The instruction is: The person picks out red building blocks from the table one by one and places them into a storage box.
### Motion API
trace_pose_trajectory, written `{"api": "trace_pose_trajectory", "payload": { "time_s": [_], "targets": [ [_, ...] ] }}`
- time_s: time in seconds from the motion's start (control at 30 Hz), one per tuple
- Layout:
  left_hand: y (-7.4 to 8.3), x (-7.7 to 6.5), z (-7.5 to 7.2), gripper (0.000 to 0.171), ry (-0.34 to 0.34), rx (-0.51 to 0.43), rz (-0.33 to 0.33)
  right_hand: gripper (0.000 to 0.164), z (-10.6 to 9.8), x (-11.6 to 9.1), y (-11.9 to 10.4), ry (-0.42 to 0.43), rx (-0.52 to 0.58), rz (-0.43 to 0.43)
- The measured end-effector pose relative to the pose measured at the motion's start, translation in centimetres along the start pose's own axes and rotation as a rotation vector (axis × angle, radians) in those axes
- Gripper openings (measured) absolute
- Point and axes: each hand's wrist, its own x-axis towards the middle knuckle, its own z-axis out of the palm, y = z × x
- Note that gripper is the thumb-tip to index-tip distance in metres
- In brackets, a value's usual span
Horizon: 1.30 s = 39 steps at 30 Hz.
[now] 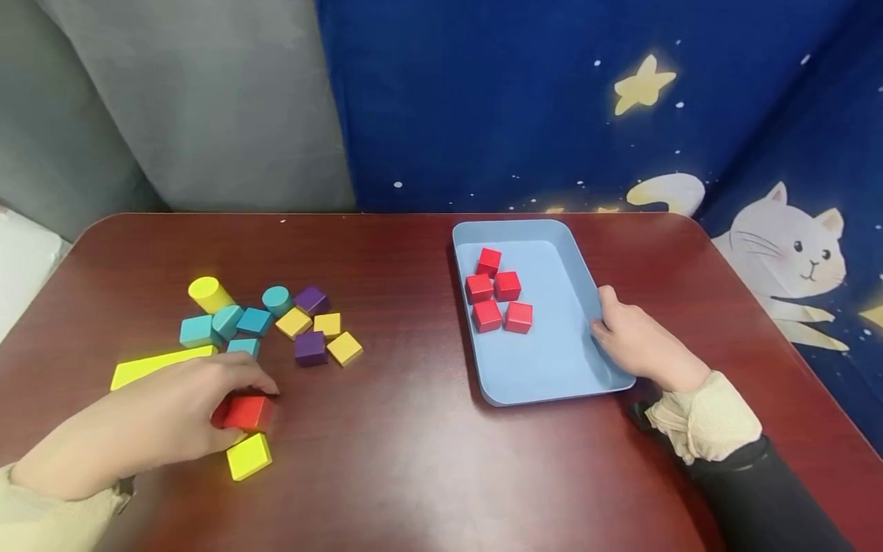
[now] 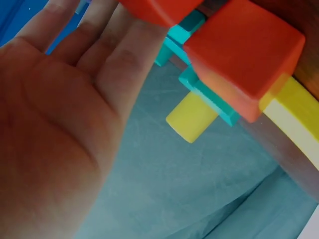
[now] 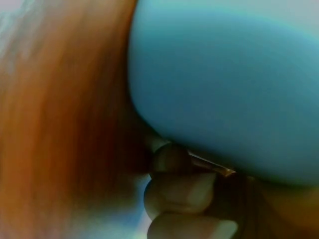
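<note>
My left hand (image 1: 172, 410) is at the left front of the table, its thumb and fingers curled about a red block (image 1: 250, 414). In the left wrist view a red block (image 2: 159, 9) lies against the fingers, and another red block (image 2: 246, 50) sits just beyond them. A yellow block (image 1: 250, 458) lies right by the thumb. On the right, my right hand (image 1: 638, 341) grips the right rim of a blue tray (image 1: 552, 376), thumb over the edge. Several red cubes (image 1: 507, 286) are grouped in the tray's left half.
Behind the left hand lie a long yellow block (image 1: 162, 366), a yellow cylinder (image 1: 210, 295), teal blocks (image 1: 198, 331), a teal cylinder (image 1: 277, 301), purple blocks (image 1: 310, 349) and smaller yellow blocks (image 1: 345, 349). A blue curtain (image 1: 483, 107) hangs beyond the table's back edge.
</note>
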Motion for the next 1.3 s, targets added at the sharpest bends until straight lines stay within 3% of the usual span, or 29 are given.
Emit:
{"api": "trace_pose_trajectory", "payload": {
  "time_s": [0.3, 0.6, 0.73, 0.87, 1.0, 1.13, 1.3],
  "targets": [
    [-0.4, 0.4, 0.2, 0.039, 0.04, -0.027, 0.034, 0.023, -0.1, 0.2, -0.2, 0.004, -0.011, -0.001],
    [0.1, 1.2, -0.3, 0.031, 0.097, -0.076, 0.002, 0.022, -0.1, -0.3, 0.2, 0.018, -0.004, 0.001],
    [-0.1, 0.8, -0.5, 0.024, 0.122, -0.078, -0.015, 0.023, -0.1, -0.1, 0.0, 0.025, 0.007, -0.018],
    [-0.4, 0.2, -0.7, 0.029, 0.141, -0.084, -0.028, 0.023, 0.0, 0.1, -0.2, 0.018, 0.007, -0.018],
    [-0.5, 0.0, -1.3, 0.047, 0.164, -0.137, -0.048, 0.023, 0.1, 0.1, -0.2, 0.023, 0.013, -0.018],
    [0.2, -0.2, -1.8, 0.049, 0.21, -0.159, 0.004, 0.022, 0.1, 0.0, -0.1, 0.01, 0.016, -0.012],
    [2.4, -0.2, -2.2, 0.046, 0.334, -0.128, 0.108, 0.022, 0.2, 0.1, -0.1, 0.011, -0.001, -0.013]
  ]
}}
